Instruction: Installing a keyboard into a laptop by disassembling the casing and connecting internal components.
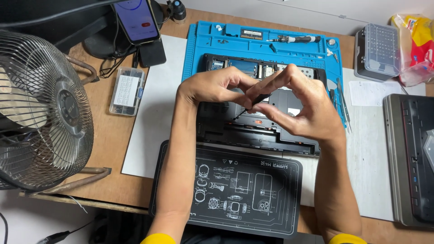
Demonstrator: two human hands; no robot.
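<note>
An opened black laptop base (253,131) lies upside down on a blue repair mat (266,43). Both my hands meet above its middle. My right hand (300,106) pinches a thin black screwdriver (253,103) whose tip points down-left toward the laptop. The fingers of my left hand (214,86) close on the upper end of the same tool. The laptop's middle is hidden by my hands.
A metal desk fan (43,113) stands at left. A small clear parts box (127,90) and a phone on a stand (138,20) lie behind it. A black printed mat (253,190) sits near me. Another screwdriver (294,39), tweezers (342,101), a bit case (377,52) and a second laptop (413,158) are at right.
</note>
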